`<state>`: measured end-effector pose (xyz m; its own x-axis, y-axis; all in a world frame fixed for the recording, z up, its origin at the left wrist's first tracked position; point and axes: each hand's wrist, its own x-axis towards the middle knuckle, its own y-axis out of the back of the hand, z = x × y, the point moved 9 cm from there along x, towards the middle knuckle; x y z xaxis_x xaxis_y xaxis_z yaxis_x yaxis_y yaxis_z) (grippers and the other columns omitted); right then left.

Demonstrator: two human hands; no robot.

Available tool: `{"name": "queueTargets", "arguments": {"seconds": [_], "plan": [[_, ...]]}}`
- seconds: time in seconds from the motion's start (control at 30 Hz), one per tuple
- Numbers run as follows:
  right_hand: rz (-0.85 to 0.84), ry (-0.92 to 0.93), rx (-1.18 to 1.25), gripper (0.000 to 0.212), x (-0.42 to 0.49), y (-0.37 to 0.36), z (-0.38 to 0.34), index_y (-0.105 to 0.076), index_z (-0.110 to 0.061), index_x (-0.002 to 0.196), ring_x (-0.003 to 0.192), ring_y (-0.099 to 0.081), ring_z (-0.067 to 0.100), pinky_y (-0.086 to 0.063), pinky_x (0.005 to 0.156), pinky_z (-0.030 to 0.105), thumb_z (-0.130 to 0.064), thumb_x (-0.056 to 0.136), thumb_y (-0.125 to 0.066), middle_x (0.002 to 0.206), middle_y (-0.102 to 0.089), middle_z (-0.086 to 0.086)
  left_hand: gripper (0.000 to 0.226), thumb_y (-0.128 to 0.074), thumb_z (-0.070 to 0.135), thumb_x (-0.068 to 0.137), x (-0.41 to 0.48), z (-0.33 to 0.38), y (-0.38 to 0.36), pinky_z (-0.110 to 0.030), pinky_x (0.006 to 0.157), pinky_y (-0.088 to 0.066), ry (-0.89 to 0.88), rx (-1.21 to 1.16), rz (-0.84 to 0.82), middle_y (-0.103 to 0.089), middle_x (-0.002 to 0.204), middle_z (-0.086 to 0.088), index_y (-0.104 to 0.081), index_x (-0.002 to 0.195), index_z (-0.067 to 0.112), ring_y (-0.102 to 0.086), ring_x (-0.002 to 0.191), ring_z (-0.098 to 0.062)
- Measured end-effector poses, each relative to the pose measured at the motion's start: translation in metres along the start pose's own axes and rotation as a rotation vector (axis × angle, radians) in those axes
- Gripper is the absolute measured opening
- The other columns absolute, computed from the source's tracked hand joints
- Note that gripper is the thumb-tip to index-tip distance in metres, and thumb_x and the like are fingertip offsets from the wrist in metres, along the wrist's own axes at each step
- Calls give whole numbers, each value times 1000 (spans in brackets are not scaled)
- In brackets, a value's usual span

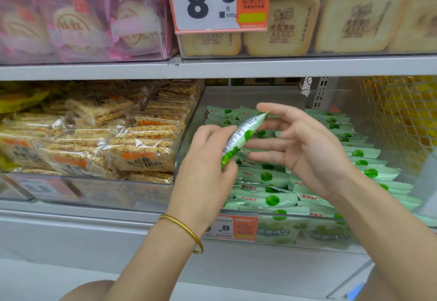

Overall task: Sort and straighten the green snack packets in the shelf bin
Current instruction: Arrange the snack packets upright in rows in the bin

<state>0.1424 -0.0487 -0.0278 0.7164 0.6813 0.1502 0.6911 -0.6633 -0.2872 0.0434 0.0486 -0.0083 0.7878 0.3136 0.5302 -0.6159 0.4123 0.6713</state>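
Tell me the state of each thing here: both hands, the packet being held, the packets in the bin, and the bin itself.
Held packet: lifted above the bin, tilted, edge-on.
Left hand: grips its lower end.
Right hand: open, fingers spread beside it.
Packets in bin: lying in overlapping rows, front ones askew.
Bin: open-topped, partly filled.

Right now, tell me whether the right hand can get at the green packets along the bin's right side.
Probably yes. The right hand is open and empty, right above that row of packets, and the clear bin is open-topped.
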Motion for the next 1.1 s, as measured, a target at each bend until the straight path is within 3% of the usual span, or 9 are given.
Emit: {"name": "queueTargets", "arguments": {"seconds": [0.13,0.27,0.37,0.47,0.63,0.77,0.87,1.0,1.1], "plan": [[139,158,-541,49,1,16,-19,-63,-32,109,105,-60,2,-49,83,21,7,79,-61,110,-63,-12,28,-62,6,86,6,-2,0,-6,72,-40,60,-229,-42,-61,92,16,-62,107,25,-54,87,2],[125,106,-493,28,9,18,-16,-67,-22,95,87,-67,9,-56,80,28,-4,75,-74,96,-72,-3,33,-63,11,87,16,-11,-8,-8,84,-43,129,-363,-53,-60,106,21,-58,117,25,-54,101,7],[347,129,-526,14,10,36,-19,-64,-22,83,73,-69,18,-59,63,31,-11,79,-72,84,-72,0,48,-55,18,93,23,-30,-12,-22,108,-33,205,-216,3,-43,135,4,-39,138,16,-42,127,-8],[469,138,-542,11,10,47,-21,-62,-19,81,71,-69,15,-59,56,28,-13,81,-72,84,-70,0,46,-44,8,96,27,-38,-28,-10,105,-13,228,40,-103,-27,148,-8,-34,140,5,-26,136,-17],[494,77,-458,13,17,49,-12,-62,-25,81,70,-70,16,-60,61,35,-17,82,-72,87,-70,-4,42,-40,13,96,39,-45,-59,-35,116,-18,163,277,-300,-25,150,-15,-37,135,0,-22,139,-27],[539,-4,-429,18,28,54,-6,-54,-29,80,63,-70,19,-58,72,49,-22,85,-70,84,-66,-10,48,-29,29,101,44,-52,-77,-37,118,-9,119,422,-446,-12,157,-11,-29,142,4,-7,145,-24],[532,3,-495,18,44,47,-7,-51,-21,84,69,-70,23,-59,68,43,-18,85,-69,87,-64,-3,48,-25,32,101,43,-54,-78,-36,116,-15,116,477,-453,-27,151,-11,-32,140,7,-18,141,-24],[432,76,-888,23,76,19,-13,-60,-13,105,92,-65,30,-55,78,44,-23,86,-68,98,-65,6,46,-24,32,101,35,-53,-73,-35,115,-16,150,470,-427,-34,144,-8,-36,138,8,-25,135,-25],[272,47,-1364,27,98,-8,-4,-59,-19,111,100,-61,29,-45,71,30,-31,87,-64,107,-65,6,44,-26,31,100,33,-55,-71,-34,113,-18,170,441,-424,-35,142,-8,-36,137,9,-27,132,-25]]}}
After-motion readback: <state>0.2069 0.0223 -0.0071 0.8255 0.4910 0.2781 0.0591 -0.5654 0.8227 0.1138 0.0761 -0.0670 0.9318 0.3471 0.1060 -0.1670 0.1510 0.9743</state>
